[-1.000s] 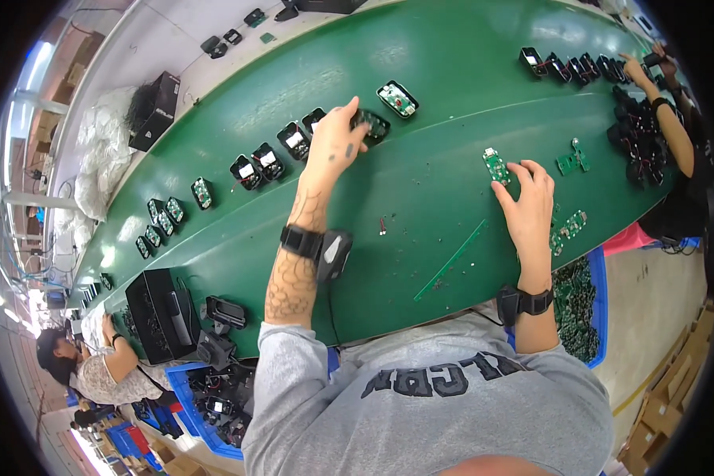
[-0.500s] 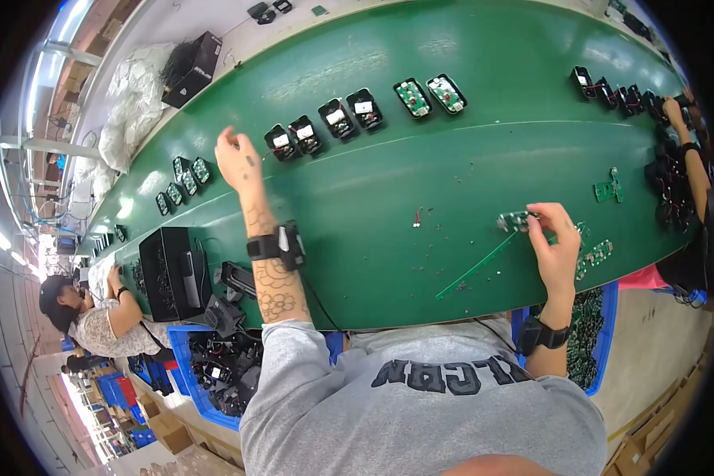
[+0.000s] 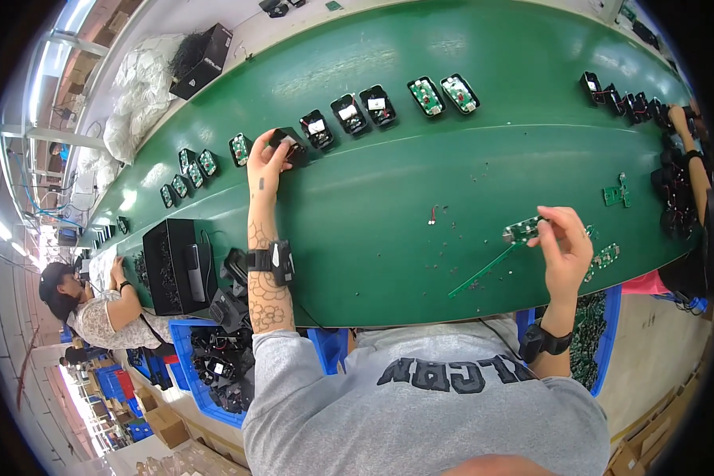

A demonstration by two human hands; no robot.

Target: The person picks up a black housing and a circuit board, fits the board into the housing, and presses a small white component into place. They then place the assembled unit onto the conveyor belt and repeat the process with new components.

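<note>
My left hand (image 3: 266, 168) is closed on the edge of an open black plastic case (image 3: 295, 151), the leftmost of a short row. The fingers hide part of that case. Beside it stand more open black cases holding white-labelled parts, among them one black case (image 3: 317, 129). On the other side of my hand sits a case with a green circuit board (image 3: 239, 149) inside. My right hand (image 3: 567, 247) pinches a small green circuit board (image 3: 522, 231) above the bench. Under it a thin green strip (image 3: 484, 271) lies slantwise.
Loose boards (image 3: 606, 258) and a board piece (image 3: 617, 190) lie to the right on the green bench (image 3: 357, 238). A red-wired connector (image 3: 432, 215) and scattered bits sit mid-bench. Blue bins (image 3: 184, 373) stand below the edge. Co-workers are at left and far right.
My left hand has moved right from beside the row and taken hold of the leftmost black case. A boarded case now shows to its left. My right hand still pinches its board.
</note>
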